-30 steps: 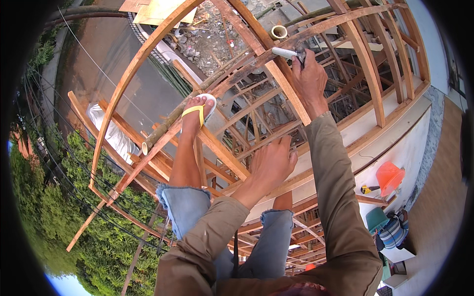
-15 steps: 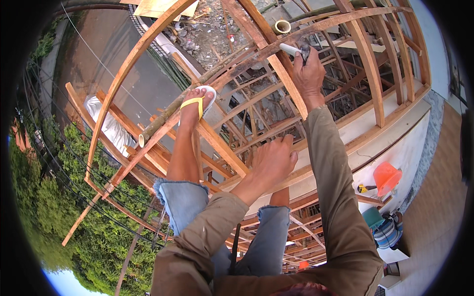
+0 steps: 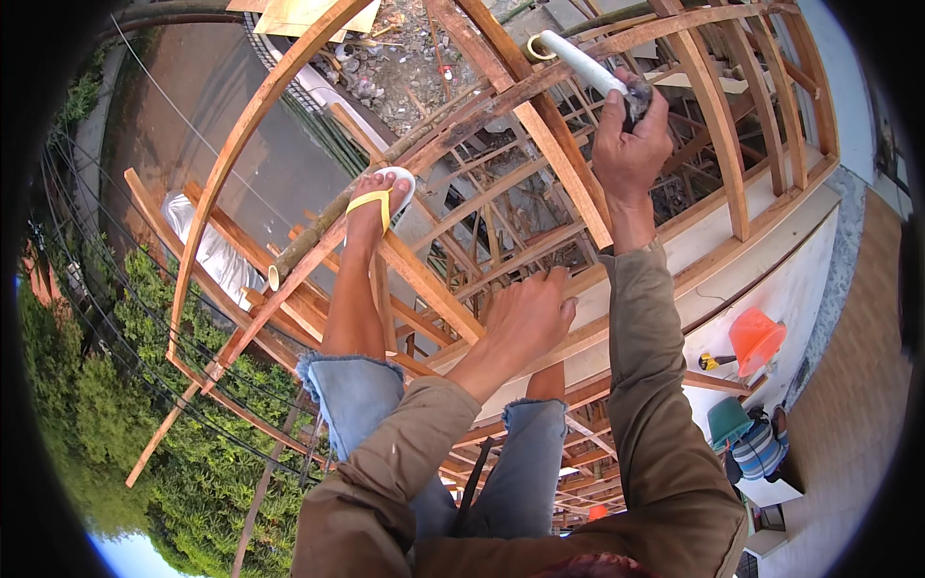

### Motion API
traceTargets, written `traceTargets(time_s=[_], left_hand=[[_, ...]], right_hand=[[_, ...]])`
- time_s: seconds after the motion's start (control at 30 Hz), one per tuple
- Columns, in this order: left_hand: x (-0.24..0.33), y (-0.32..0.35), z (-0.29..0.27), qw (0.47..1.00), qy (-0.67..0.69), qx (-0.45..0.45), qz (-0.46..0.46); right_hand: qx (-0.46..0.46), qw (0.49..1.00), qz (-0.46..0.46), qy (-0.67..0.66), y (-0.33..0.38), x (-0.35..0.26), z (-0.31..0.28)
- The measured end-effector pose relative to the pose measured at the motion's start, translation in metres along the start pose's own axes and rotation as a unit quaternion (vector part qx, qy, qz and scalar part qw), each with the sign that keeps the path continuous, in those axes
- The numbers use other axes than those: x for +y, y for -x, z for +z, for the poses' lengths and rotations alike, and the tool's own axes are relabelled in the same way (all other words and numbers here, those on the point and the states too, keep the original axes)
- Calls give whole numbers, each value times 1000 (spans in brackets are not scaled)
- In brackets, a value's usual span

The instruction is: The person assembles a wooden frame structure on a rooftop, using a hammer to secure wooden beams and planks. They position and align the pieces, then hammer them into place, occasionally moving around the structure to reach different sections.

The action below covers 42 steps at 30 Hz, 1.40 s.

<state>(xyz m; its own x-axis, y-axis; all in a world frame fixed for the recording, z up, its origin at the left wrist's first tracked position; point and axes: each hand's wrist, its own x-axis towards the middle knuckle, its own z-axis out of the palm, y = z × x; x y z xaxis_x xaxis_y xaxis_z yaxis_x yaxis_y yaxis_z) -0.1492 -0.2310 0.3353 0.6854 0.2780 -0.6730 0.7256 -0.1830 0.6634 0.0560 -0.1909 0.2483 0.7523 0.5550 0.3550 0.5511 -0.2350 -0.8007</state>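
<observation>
My right hand (image 3: pixel 631 144) is raised at the upper right, its fingers closed round the dark end of a pale, pipe-like rod (image 3: pixel 583 63). The rod's free end points up and left, over a curved wooden beam (image 3: pixel 655 37). What the dark end is, I cannot make out. Lower and nearer, my left hand (image 3: pixel 525 323) is curled with its back toward me, close to the end of a slanting wooden beam (image 3: pixel 434 284). Its fingertips are partly hidden, so what they hold does not show.
My foot in a yellow-strapped flip-flop (image 3: pixel 405 188) stands on the timber frame beside a bamboo pole (image 3: pixel 323 226). Open gaps between beams drop to rubble (image 3: pixel 405 58). Cables and trees (image 3: pixel 87 385) lie left; an orange bucket (image 3: pixel 756 339) and a green bucket (image 3: pixel 729 422) are at right.
My right hand has moved right and slightly down, and the pale rod now shows much more of its length. My left hand has hardly moved.
</observation>
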Motion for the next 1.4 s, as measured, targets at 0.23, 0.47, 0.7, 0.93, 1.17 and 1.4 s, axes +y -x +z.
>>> traceTargets(time_s=[0.23, 0.47, 0.7, 0.93, 1.17, 1.4], left_hand=[[6, -3, -1, 999, -20, -46, -12], [5, -2, 1, 999, -18, -38, 2], [2, -2, 3, 999, -21, -33, -3], [4, -8, -1, 999, -40, 6, -11], [6, -21, 17, 997, -69, 23, 7], [-13, -16, 83, 981, -185, -20, 50]], right_hand=[[-153, 981, 98, 69, 15, 50, 39], [-136, 983, 97, 72, 3, 21, 19], [-93, 990, 102, 20, 7, 27, 22], [-95, 982, 159, -24, 41, 36, 35], [-53, 962, 260, -67, 139, -4, -84], [-82, 915, 393, 40, 308, -2, -290]])
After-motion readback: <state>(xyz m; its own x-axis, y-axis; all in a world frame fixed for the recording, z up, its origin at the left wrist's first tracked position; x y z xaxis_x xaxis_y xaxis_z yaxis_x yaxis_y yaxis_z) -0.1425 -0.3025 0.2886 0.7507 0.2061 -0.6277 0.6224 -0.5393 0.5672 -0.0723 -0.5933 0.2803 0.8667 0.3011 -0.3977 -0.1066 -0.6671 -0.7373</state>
